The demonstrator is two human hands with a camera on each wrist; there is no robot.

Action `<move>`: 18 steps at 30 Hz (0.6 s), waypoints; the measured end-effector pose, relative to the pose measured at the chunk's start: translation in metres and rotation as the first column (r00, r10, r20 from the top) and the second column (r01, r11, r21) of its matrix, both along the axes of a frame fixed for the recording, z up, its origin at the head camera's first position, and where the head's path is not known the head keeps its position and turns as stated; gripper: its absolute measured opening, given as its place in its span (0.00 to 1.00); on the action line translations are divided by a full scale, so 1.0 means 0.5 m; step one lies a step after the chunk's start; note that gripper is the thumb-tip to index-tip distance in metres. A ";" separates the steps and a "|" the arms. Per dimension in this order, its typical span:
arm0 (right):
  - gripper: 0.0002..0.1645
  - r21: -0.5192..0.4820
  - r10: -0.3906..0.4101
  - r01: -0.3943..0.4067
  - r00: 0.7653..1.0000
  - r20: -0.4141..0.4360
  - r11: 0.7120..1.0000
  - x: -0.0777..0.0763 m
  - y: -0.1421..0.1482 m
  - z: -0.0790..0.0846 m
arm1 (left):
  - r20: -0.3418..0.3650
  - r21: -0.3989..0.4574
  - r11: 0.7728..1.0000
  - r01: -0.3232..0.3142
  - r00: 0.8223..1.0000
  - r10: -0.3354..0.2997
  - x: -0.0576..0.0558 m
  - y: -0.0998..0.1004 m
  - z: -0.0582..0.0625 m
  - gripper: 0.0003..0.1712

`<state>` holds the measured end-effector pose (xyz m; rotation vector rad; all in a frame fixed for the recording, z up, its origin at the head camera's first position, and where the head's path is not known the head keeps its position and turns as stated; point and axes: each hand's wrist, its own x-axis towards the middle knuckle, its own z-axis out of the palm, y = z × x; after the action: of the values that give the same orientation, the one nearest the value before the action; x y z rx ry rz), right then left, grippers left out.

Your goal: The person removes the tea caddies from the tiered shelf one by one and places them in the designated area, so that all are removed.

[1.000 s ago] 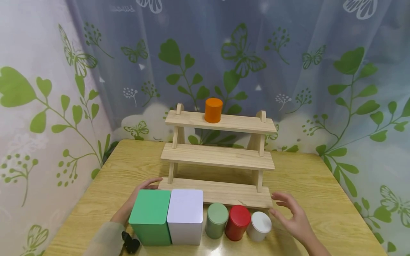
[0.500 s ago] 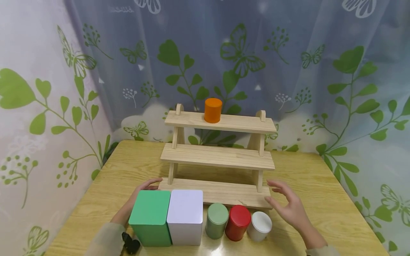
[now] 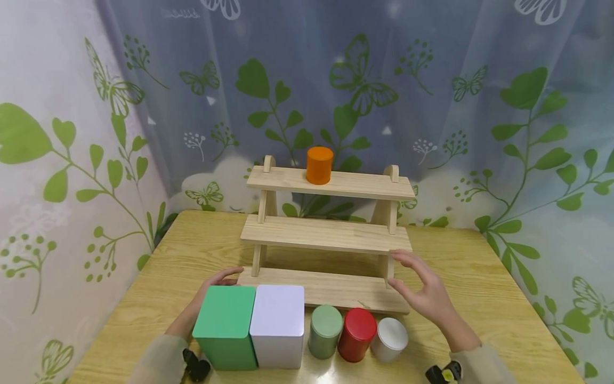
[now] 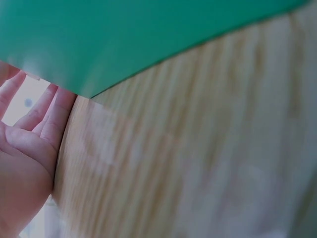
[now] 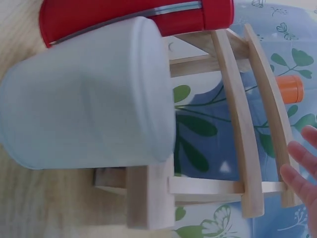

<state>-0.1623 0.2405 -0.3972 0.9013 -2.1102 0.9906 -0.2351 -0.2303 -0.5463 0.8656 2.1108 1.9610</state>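
Note:
A three-tier wooden display shelf (image 3: 326,234) stands on the table with an orange canister (image 3: 319,166) on its top board. In front of it, a green box (image 3: 225,325) and a white box (image 3: 277,325) stand side by side. To their right are a pale green canister (image 3: 324,332), a red canister (image 3: 356,334) and a white canister (image 3: 389,340). My left hand (image 3: 211,290) is by the shelf's lower left end, partly hidden behind the green box. Beside the shelf's right support, my right hand (image 3: 427,293) has thumb and fingers spread apart, holding nothing.
The wooden table (image 3: 499,314) extends on both sides of the shelf. Close behind hangs a blue curtain (image 3: 307,80) with leaf and butterfly prints, and similar printed cloth (image 3: 57,186) covers the left side. A dark device (image 3: 443,373) sits at my right wrist.
My right hand has moved forward and slightly left, from the bottom board's right end up to between the lower and middle boards. The left hand and the containers have stayed put.

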 end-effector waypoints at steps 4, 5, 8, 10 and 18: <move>0.32 0.003 0.043 -0.043 0.998 -0.046 0.999 -0.015 -0.007 0.013 | -0.001 0.003 1.000 0.002 1.000 -0.002 0.001 0.000 0.001 0.27; 0.32 0.004 0.047 -0.047 0.998 -0.051 0.999 -0.018 -0.008 0.017 | -0.002 0.004 1.000 0.003 1.000 -0.003 0.000 0.000 0.000 0.27; 0.31 0.001 0.060 -0.060 0.996 -0.059 0.998 -0.024 -0.015 0.029 | -0.008 0.003 1.000 0.004 1.000 -0.004 0.000 0.000 -0.001 0.27; 0.31 0.005 0.061 -0.061 0.996 -0.060 0.998 -0.027 -0.020 0.036 | -0.003 0.003 1.000 0.002 1.000 -0.002 0.001 0.000 -0.001 0.28; 0.31 0.015 0.068 -0.068 0.997 -0.047 0.998 -0.047 -0.039 0.061 | 0.013 -0.002 1.000 -0.011 1.000 0.011 0.003 0.002 0.000 0.28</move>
<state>-0.1859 0.2210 -0.3664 0.9995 -2.0605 0.9808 -0.2335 -0.2294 -0.5464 0.8401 2.1139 1.9647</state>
